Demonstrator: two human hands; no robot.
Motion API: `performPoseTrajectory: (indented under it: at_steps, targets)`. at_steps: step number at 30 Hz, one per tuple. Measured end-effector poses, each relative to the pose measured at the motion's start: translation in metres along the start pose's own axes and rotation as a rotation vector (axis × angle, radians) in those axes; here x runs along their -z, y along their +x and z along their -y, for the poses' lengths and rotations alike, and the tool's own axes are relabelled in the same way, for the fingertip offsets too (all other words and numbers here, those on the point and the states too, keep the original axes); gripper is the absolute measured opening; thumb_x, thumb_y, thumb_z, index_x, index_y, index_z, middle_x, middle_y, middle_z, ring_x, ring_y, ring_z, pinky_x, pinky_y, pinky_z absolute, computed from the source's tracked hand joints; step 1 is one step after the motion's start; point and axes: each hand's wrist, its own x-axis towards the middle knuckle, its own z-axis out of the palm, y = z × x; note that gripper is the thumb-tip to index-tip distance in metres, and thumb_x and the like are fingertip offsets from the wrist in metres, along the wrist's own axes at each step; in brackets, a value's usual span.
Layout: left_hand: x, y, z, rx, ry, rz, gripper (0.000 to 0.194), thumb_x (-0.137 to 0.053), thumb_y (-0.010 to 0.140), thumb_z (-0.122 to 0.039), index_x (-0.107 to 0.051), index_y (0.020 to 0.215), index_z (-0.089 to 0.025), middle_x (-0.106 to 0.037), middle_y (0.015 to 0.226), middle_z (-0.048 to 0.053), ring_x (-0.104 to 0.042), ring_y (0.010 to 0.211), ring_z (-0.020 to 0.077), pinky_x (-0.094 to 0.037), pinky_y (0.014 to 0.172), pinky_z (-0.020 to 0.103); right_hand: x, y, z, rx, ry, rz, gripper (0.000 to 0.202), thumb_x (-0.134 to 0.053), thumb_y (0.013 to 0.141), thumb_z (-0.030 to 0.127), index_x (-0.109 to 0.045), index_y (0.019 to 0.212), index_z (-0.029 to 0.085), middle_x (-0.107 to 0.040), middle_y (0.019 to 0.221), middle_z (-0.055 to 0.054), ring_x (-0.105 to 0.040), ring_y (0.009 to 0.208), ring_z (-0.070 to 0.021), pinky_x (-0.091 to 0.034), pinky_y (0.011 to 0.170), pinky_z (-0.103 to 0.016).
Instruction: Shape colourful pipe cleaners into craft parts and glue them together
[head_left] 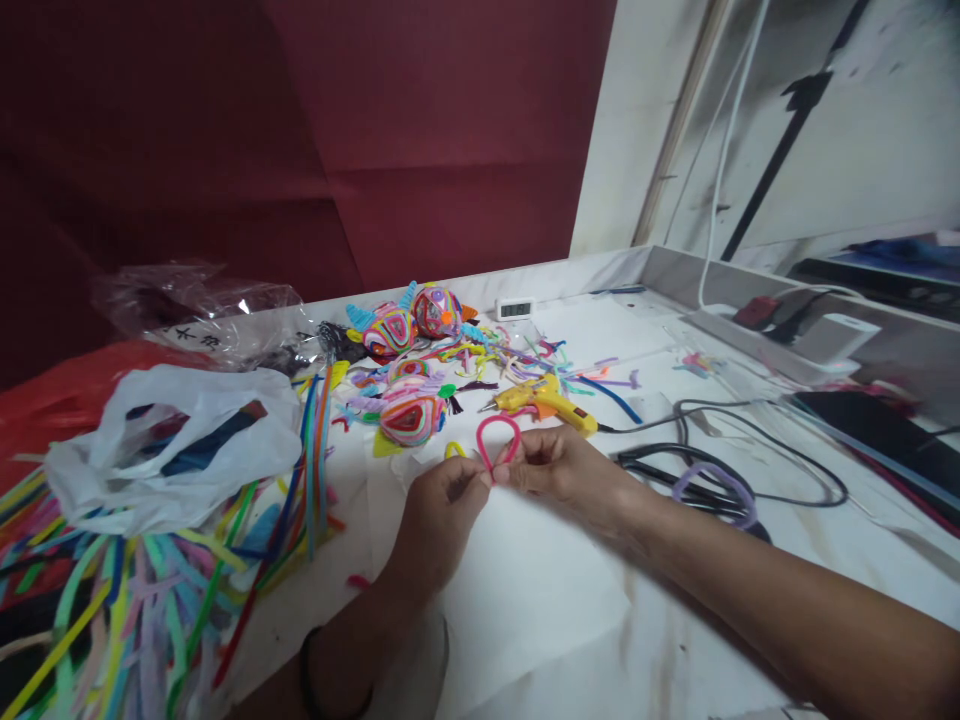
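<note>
A pink pipe cleaner is bent into an upright loop, and its crossed lower ends are pinched between my two hands. My left hand is closed on the ends from the left, fingertips touching those of my right hand, which grips from the right. A bit of yellow pipe cleaner shows just behind my left fingers. Beyond my hands lies a yellow hot glue gun, its nozzle pointing left. White paper is spread beneath my hands.
Several colourful fish-like pipe cleaner figures sit at the back. To the left, loose pipe cleaners lie in a heap beside a white plastic bag. Black cable coils at right. A small digital display stands behind.
</note>
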Motion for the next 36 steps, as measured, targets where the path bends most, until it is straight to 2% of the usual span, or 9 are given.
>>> performPoseTrajectory:
  at_steps: [7, 20, 27, 36]
  targets:
    - [-0.0008, 0.0011, -0.0002, 0.010, -0.023, 0.015, 0.020, -0.054, 0.075, -0.033, -0.055, 0.064, -0.017, -0.036, 0.050, -0.007, -0.031, 0.046, 0.0076, -0.023, 0.045, 0.021, 0.0000, 0.0004, -0.0012, 0.021, -0.002, 0.005, 0.037, -0.081, 0.055, 0.040, -0.055, 0.059, 0.014, -0.041, 0.050, 0.007, -0.030, 0.047, -0.0051, -0.020, 0.045, -0.022]
    - [0.0014, 0.0013, 0.0006, 0.062, -0.045, 0.051, 0.020, -0.058, 0.072, -0.036, -0.057, 0.065, -0.017, -0.034, 0.046, -0.008, -0.028, 0.041, 0.0066, -0.021, 0.042, 0.021, -0.0011, -0.0008, 0.0011, 0.007, -0.028, -0.003, 0.038, -0.081, 0.054, 0.044, -0.059, 0.060, 0.014, -0.042, 0.050, 0.007, -0.030, 0.048, -0.0056, -0.019, 0.046, -0.023]
    - [0.0007, 0.0006, 0.0014, 0.057, -0.036, 0.056, 0.020, -0.057, 0.074, -0.033, -0.053, 0.063, -0.017, -0.035, 0.045, -0.008, -0.028, 0.042, 0.0063, -0.020, 0.042, 0.020, -0.0011, -0.0003, -0.0025, 0.019, -0.031, 0.003, 0.039, -0.080, 0.056, 0.046, -0.059, 0.062, 0.014, -0.040, 0.050, 0.007, -0.028, 0.048, -0.0057, -0.018, 0.046, -0.024]
    - [0.0000, 0.0031, 0.0015, 0.075, -0.052, 0.050, 0.023, -0.057, 0.073, -0.039, -0.054, 0.065, -0.018, -0.034, 0.045, -0.009, -0.027, 0.039, 0.0063, -0.021, 0.040, 0.020, 0.0007, 0.0005, 0.0012, 0.042, -0.079, -0.016, 0.039, -0.077, 0.059, 0.049, -0.059, 0.058, 0.014, -0.047, 0.050, 0.004, -0.034, 0.048, -0.0071, -0.022, 0.047, -0.024]
